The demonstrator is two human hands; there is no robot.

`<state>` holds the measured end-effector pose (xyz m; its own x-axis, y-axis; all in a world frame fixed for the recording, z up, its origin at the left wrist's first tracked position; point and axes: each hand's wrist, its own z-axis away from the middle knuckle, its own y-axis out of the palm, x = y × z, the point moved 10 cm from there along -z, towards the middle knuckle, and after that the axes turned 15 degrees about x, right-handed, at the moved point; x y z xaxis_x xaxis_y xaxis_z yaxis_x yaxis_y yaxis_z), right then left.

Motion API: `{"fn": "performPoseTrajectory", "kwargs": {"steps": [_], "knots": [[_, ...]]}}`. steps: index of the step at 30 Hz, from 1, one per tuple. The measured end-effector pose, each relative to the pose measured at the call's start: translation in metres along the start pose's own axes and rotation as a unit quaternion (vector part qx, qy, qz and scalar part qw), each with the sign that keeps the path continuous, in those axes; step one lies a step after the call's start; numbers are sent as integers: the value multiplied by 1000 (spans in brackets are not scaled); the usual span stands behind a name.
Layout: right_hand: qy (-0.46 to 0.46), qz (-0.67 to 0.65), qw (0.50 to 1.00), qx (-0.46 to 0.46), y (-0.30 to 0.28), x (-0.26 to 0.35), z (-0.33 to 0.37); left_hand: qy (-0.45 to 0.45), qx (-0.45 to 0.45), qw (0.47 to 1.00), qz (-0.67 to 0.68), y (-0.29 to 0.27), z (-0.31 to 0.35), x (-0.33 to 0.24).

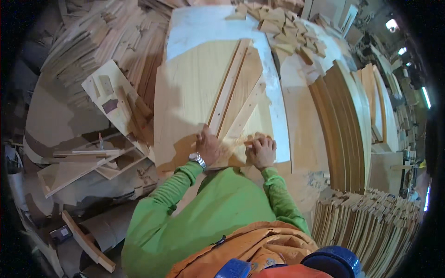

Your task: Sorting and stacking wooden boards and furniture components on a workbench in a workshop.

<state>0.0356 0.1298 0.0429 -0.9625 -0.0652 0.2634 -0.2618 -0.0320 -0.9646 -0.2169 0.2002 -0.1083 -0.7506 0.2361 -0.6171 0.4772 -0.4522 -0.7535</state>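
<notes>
A broad pale wooden panel [185, 92] lies in front of me, with a long narrow wooden strip [227, 90] running slantwise across it. Beside the strip is a wider wooden piece [243, 76], and a paler slat [245, 111] with dark dots crosses toward the lower end. My left hand [208, 146], with a metal watch at its wrist, rests against the strip's near end, its fingers reaching forward. To the right, near the panel's front edge, my right hand [262, 151] has its fingers curled; what lies under them is hidden.
Small wooden offcuts [282, 30] are heaped at the far right of the white surface [199, 23]. Curved boards [340, 125] stand at the right, above stacked thin pieces [366, 231]. Long planks [92, 41] pile up at the far left; a wooden frame [120, 102] leans nearer.
</notes>
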Motion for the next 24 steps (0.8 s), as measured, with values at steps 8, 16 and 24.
{"fn": "performPoseTrajectory", "kwargs": {"steps": [8,16,24], "knots": [[13,10,1000,-2,10,-24,14,228,-111,967,2,-88,14,-96],[17,-526,849,54,35,17,-32,222,-85,949,206,-162,18,-130],[144,-750,642,69,-4,73,-87,157,-18,982,108,-159,73,-211]]}}
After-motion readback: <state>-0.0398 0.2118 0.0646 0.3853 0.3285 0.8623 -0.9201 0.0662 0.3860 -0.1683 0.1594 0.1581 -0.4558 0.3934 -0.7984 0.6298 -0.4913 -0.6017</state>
